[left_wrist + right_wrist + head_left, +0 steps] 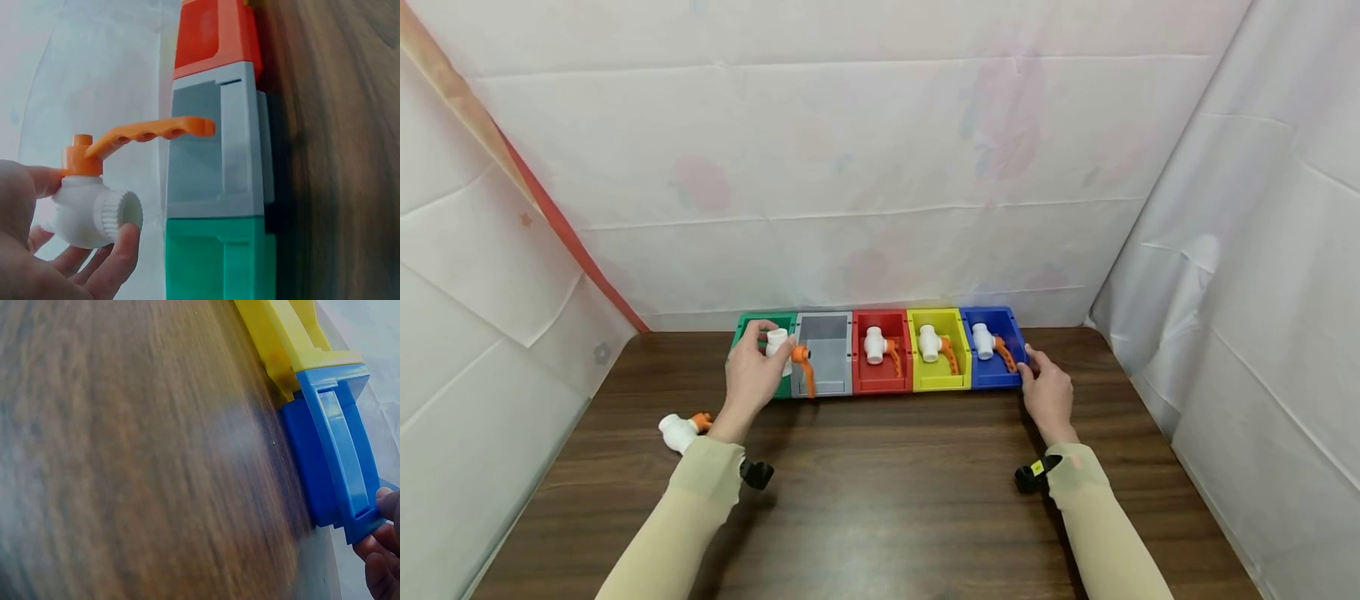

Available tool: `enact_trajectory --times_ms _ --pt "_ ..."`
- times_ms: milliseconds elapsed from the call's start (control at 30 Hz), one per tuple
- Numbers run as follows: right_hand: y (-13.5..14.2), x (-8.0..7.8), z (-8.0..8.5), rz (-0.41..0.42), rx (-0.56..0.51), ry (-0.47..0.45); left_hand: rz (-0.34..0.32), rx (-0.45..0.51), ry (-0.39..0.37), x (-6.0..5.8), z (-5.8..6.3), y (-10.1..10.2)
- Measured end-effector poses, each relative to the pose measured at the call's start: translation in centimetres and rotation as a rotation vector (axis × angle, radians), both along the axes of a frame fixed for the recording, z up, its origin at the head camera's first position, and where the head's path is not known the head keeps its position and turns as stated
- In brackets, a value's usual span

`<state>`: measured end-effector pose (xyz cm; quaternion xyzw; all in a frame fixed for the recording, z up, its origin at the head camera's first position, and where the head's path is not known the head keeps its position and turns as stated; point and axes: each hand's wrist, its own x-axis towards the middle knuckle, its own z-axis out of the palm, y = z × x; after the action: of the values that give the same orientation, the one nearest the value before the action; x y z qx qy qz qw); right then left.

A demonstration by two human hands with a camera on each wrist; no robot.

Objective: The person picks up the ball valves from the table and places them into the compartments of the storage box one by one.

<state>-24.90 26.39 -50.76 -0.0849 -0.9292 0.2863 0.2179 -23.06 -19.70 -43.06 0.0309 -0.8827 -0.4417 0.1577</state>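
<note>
My left hand point(751, 377) holds a white ball valve point(78, 215) with an orange lever handle point(147, 130), its fingers and thumb around the white body. The valve is over the green bin point(247, 262) and the grey bin point(242, 144), with its lever pointing across the grey one in the left wrist view. My right hand point(1049, 395) grips the right side wall of the blue bin point(312, 465), thumb on the rim and fingers outside. Similar valves lie in the red bin point(880, 386), the yellow bin point(942, 382) and the blue bin.
Another white valve point(677, 432) with an orange handle lies on the brown wooden table point(895, 500), left of my left forearm and partly hidden by it. The bins stand joined in a row near the back white curtain point(865, 167). Curtains also hang at both sides.
</note>
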Motion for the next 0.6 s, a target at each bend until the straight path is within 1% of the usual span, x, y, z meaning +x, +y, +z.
enact_trajectory --times_ms 200,300,600 --pt "0.0 0.0 -0.1 -0.004 -0.008 -0.001 0.037 0.056 0.016 -1.0 0.1 0.8" --pt "0.1 0.0 -0.1 -0.005 -0.009 -0.005 0.044 0.048 0.019 -1.5 -0.1 1.2" --pt "0.0 0.0 -0.1 -0.002 -0.004 -0.016 0.055 0.049 0.02 -3.0 -1.1 2.1"
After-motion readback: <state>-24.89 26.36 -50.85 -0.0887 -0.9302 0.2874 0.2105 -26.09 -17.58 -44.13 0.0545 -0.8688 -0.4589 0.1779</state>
